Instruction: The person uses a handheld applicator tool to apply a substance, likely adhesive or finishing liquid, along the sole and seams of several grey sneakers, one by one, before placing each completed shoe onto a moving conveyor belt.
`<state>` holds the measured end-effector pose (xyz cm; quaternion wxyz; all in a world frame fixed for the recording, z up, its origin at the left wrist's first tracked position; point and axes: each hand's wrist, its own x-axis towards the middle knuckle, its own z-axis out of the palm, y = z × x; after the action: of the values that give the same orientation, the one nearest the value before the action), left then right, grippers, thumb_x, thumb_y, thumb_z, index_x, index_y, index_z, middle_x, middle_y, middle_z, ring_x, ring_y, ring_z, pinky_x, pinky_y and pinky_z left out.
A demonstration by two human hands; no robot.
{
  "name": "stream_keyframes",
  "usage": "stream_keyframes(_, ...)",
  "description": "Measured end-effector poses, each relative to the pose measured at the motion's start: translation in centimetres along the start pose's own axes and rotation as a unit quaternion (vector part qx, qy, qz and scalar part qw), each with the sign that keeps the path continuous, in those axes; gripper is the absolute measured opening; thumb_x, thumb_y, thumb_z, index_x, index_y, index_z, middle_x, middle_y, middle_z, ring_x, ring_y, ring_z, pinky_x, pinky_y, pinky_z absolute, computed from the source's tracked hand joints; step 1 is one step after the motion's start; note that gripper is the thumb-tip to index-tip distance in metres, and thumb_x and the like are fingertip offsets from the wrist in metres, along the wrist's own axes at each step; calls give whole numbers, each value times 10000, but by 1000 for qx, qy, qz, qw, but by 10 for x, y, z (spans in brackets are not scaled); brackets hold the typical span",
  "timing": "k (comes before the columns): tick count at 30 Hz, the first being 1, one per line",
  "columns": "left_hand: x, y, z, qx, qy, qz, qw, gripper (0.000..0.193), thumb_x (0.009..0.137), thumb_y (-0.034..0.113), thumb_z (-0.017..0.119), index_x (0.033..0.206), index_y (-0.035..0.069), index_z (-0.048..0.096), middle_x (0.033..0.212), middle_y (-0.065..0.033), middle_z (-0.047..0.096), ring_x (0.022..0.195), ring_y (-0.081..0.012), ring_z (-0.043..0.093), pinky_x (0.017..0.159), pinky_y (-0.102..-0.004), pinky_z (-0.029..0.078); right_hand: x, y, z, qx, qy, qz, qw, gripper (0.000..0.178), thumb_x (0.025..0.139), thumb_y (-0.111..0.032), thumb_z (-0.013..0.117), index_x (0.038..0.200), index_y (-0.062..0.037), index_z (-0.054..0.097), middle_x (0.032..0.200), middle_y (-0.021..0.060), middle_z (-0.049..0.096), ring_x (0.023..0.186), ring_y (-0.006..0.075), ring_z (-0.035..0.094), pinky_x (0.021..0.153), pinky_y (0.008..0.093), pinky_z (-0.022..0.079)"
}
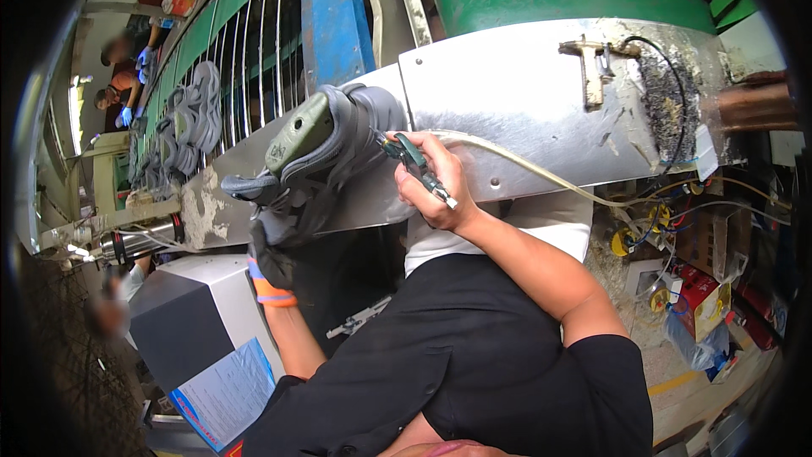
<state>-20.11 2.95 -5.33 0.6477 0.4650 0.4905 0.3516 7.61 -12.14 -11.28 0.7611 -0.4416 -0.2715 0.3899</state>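
A grey sneaker [328, 171] with a green shoe last [300, 131] in it is tilted over the metal bench edge. My left hand [272, 261], in a dark glove with an orange and purple cuff, grips the sneaker's lower side; its fingers are partly hidden behind the shoe. My bare right hand [441, 184] is closed around a small dark green hand tool [409, 159] with a metal end. The tool's tip is close to the sneaker's sole edge; contact cannot be made out. A pale hose [516, 162] runs from behind that hand to the right.
The shiny metal bench [499, 110] carries a T-shaped metal bracket [590, 72] and a dark bristly patch [668, 101]. More grey shoes [199, 106] stand on a rod conveyor at the left, with co-workers beyond. Below lies a grey-and-white box [190, 309]; hoses and valves [634, 241] crowd the right.
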Motion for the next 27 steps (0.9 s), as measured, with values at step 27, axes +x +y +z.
stream_keyframes(27, -100, -44, 83, -149, -152, -310, 927, 668, 996, 488, 403, 1408, -33, 337, 1247, -258, 564, 1015, -365, 659, 838, -434, 585, -39, -3, 0, 62, -70, 116, 989, 390, 838, -13, 496, 1220, 63, 473, 722, 35, 545, 546, 76, 491, 548, 254, 455)
